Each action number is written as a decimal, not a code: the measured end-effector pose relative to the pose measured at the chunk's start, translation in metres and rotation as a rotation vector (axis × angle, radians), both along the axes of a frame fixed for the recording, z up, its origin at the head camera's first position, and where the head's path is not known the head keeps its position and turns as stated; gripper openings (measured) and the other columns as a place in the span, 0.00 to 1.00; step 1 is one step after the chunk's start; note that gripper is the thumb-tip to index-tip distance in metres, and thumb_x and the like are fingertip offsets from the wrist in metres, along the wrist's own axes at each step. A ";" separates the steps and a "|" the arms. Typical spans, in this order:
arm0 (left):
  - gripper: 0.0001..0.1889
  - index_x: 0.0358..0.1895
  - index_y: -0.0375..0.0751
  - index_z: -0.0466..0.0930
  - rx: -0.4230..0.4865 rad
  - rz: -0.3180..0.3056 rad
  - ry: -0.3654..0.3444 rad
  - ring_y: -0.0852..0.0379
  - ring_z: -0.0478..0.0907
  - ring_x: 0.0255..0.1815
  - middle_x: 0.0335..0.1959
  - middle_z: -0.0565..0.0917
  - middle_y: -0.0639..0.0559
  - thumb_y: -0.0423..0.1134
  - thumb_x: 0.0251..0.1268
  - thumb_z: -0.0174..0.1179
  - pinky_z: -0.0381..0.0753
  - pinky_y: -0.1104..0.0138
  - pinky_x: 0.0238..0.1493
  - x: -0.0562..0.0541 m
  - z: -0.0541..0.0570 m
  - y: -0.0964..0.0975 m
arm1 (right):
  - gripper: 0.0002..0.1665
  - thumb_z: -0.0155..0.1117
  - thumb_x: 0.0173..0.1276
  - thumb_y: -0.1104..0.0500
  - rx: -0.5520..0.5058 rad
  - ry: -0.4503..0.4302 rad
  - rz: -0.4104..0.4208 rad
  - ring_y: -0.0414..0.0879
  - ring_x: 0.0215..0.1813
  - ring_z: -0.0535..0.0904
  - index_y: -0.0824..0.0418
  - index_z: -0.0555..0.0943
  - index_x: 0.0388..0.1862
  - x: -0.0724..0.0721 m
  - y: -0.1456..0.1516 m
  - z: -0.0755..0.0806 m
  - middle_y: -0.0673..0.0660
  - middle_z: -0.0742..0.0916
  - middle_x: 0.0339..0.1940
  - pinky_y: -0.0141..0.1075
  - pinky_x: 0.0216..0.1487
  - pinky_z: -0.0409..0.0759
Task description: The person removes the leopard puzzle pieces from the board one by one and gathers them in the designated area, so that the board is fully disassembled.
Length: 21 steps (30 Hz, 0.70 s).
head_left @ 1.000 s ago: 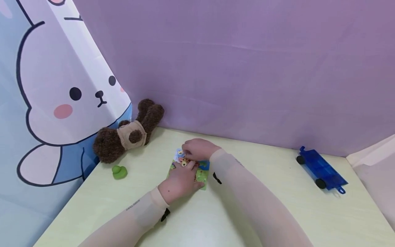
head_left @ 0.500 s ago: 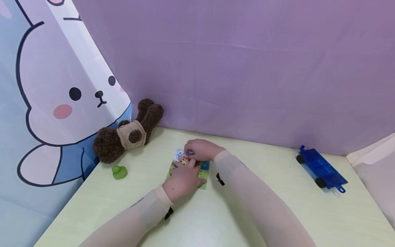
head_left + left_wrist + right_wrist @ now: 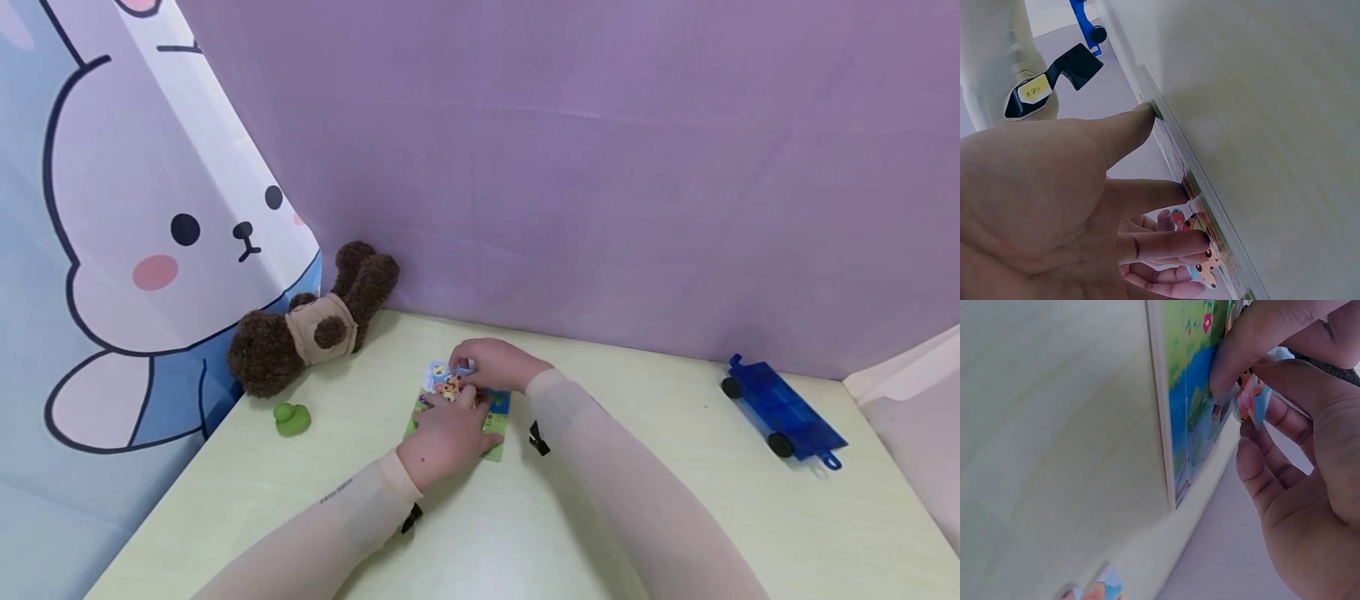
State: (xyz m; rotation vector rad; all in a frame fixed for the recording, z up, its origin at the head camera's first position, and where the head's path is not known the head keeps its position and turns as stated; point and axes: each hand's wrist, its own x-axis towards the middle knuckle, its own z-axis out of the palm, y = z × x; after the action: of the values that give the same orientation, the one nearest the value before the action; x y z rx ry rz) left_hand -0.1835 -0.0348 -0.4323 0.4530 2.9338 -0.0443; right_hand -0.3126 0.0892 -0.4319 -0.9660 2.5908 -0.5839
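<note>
A small picture puzzle board (image 3: 497, 423) with blue and green scenery lies flat on the table, partly hidden under both hands. My left hand (image 3: 447, 437) rests on it with fingers spread; in the left wrist view the thumb and fingertips press along its surface. Over the board's far part, my right hand (image 3: 501, 365) pinches a puzzle piece (image 3: 1252, 399) between thumb and fingers. That piece shows an orange animal on light blue and stands tilted close to the board in the right wrist view. The left fingers lie right beside it.
Another loose puzzle piece (image 3: 1102, 586) lies on the table in the right wrist view. A green toy duck (image 3: 292, 419) and a brown plush bear (image 3: 322, 329) are at the left. A blue wheeled toy trailer (image 3: 783, 410) stands at the right. A purple curtain (image 3: 570, 167) closes the back.
Both hands have shifted slightly right, mostly between the first two frames. The right fingers have drawn back a little from the board's far left part. The board stays in place.
</note>
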 end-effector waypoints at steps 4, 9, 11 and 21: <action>0.37 0.80 0.52 0.72 -0.002 0.001 -0.001 0.14 0.73 0.69 0.80 0.69 0.45 0.69 0.79 0.51 0.86 0.29 0.53 -0.001 0.000 0.000 | 0.16 0.70 0.78 0.53 -0.039 -0.051 -0.072 0.46 0.56 0.83 0.52 0.85 0.61 0.001 0.001 -0.002 0.51 0.89 0.55 0.46 0.67 0.83; 0.37 0.81 0.53 0.71 -0.003 0.001 -0.003 0.14 0.73 0.70 0.81 0.69 0.46 0.69 0.79 0.51 0.85 0.28 0.53 0.000 -0.001 0.001 | 0.13 0.72 0.76 0.50 -0.070 -0.066 -0.103 0.44 0.52 0.83 0.50 0.84 0.55 0.003 0.005 -0.006 0.50 0.89 0.50 0.45 0.64 0.84; 0.37 0.81 0.53 0.71 -0.007 -0.002 0.001 0.14 0.73 0.70 0.81 0.68 0.46 0.69 0.79 0.51 0.85 0.29 0.54 0.001 0.000 0.001 | 0.12 0.72 0.76 0.50 -0.092 -0.065 -0.102 0.43 0.50 0.82 0.49 0.84 0.53 0.003 0.007 -0.009 0.49 0.89 0.48 0.44 0.61 0.84; 0.37 0.82 0.53 0.69 -0.008 0.002 0.010 0.14 0.73 0.69 0.82 0.66 0.45 0.69 0.79 0.51 0.85 0.28 0.54 0.001 0.000 0.002 | 0.11 0.67 0.80 0.52 -0.248 -0.134 -0.121 0.41 0.44 0.84 0.46 0.86 0.58 0.006 0.015 -0.013 0.48 0.88 0.43 0.40 0.55 0.83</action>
State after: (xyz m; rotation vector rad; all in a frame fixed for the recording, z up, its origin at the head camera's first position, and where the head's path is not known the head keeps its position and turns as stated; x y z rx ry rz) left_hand -0.1822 -0.0330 -0.4326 0.4494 2.9424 -0.0578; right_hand -0.3070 0.1044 -0.4446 -0.8124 2.5099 -0.9861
